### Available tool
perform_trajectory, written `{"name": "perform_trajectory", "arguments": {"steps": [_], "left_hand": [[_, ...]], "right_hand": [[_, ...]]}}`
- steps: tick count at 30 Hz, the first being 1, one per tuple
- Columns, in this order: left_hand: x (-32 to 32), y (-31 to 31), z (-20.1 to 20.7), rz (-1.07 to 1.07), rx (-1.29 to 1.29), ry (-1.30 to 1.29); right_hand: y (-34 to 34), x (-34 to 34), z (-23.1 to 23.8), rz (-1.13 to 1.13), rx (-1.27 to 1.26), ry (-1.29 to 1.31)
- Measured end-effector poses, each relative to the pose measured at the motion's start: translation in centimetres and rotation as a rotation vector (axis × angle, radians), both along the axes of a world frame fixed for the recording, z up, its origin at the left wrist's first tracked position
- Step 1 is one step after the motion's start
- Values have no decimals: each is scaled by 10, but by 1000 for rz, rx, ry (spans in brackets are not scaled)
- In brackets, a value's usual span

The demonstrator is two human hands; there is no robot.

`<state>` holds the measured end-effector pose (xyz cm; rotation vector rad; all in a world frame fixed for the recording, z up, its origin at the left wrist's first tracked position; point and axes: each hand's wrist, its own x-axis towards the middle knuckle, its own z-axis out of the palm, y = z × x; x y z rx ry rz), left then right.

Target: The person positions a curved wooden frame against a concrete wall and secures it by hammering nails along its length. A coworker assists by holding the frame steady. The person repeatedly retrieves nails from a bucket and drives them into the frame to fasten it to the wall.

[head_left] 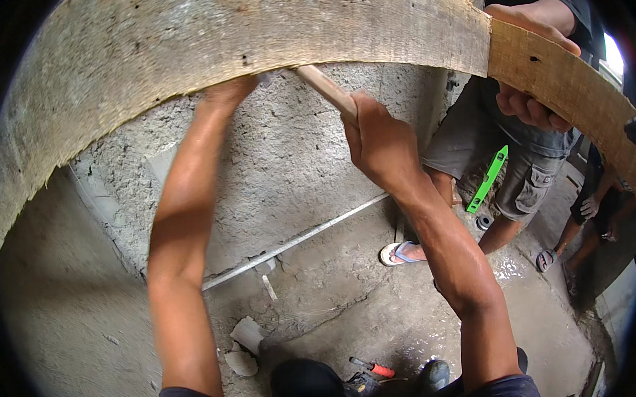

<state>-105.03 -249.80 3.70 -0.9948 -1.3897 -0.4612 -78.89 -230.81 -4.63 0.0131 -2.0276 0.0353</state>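
A long weathered wooden plank (pixel 252 33) spans the top of the view, its lower edge rough. My right hand (pixel 383 137) is closed round a pale wooden tool handle (pixel 327 90), whose far end goes out of sight behind the plank. Up at the plank's lower edge is my left hand (pixel 227 93), its fingers hidden behind the board. A shorter, browner board (pixel 563 70) meets the plank's right end. Another person's hand (pixel 536 108) grips that board from below, with a second hand (pixel 539 18) above it.
Behind my arms stands a rough cement block face (pixel 287 150), with a pale rod (pixel 299 241) along its foot. A green spirit level (pixel 488 179) leans near the other person's legs. A red-handled tool (pixel 374 368) and broken pieces (pixel 247 336) lie on the floor. Another person stands far right.
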Motion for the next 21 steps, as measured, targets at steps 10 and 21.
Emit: {"name": "perform_trajectory", "arguments": {"steps": [10, 21], "left_hand": [[-40, -56, 35, 362, -73, 57], [-29, -55, 32, 382, -68, 63]], "right_hand": [[-4, -12, 10, -9, -183, -39], [-9, -33, 2, 57, -219, -40]]}}
